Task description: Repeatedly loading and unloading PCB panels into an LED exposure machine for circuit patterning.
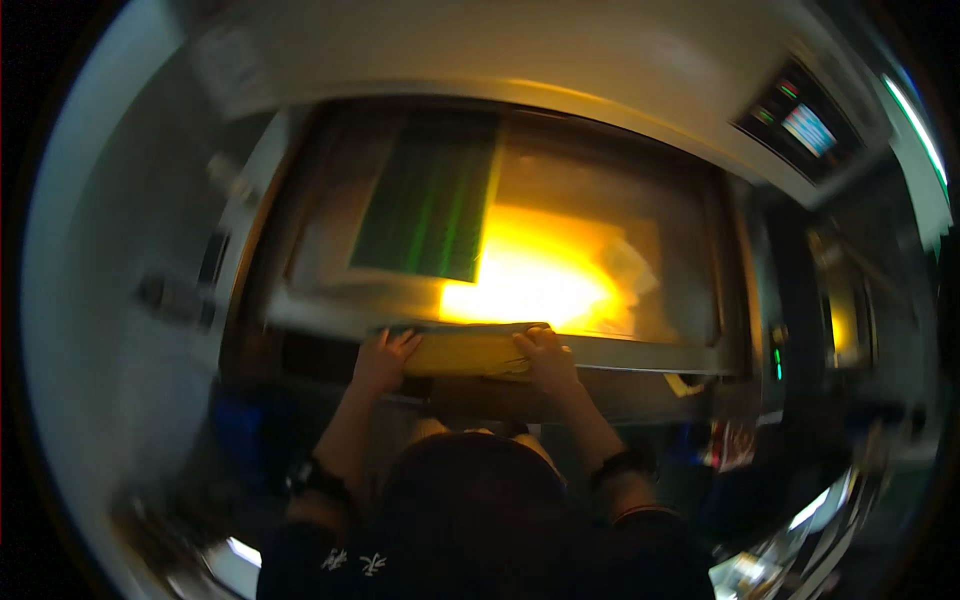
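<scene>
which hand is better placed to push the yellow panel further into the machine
Probably the right hand: its grip lies over the yellow panel's top edge, nearer the lit opening. The left hand only holds the panel's left end. The picture is blurred, so this is a cautious call.

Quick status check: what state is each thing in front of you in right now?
Left hand: gripping the left end of the yellow panel.
Right hand: gripping its right end.
Yellow panel: level at the machine's front edge.
Machine chamber: lit bright yellow inside.
Green sheet: flat, unlit.
Control screen: on.
</scene>
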A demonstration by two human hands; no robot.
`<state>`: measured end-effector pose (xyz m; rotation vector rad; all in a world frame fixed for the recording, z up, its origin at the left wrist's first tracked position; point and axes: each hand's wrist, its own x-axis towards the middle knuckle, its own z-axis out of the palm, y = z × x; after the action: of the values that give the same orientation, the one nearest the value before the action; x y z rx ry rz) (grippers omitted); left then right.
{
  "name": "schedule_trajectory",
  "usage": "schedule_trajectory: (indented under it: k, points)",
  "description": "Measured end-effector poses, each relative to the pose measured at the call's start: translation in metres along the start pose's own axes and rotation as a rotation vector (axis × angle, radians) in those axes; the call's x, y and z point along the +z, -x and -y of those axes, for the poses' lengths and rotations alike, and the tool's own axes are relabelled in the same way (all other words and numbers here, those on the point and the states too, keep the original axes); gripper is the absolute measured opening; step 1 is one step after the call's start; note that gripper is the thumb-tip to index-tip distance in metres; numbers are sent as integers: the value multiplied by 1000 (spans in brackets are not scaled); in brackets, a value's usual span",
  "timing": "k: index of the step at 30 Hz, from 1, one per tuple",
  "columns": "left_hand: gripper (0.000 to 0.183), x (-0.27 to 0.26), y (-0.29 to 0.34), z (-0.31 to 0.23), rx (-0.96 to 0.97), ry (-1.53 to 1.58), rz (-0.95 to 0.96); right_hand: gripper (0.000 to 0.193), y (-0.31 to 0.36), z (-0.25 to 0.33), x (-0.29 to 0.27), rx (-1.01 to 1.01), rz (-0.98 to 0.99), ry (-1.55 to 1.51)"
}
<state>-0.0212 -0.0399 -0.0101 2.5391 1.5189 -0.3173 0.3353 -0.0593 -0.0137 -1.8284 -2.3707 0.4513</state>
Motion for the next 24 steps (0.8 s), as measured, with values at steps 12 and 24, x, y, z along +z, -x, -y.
schedule_trajectory:
  k: [12,24]
  points:
    - [68,69,170,-213,-287,628,159,44,151,-111,71,-36,147,81]
    - [33,99,273,-213,-545,924,388,65,93,-129,152,221,296,62]
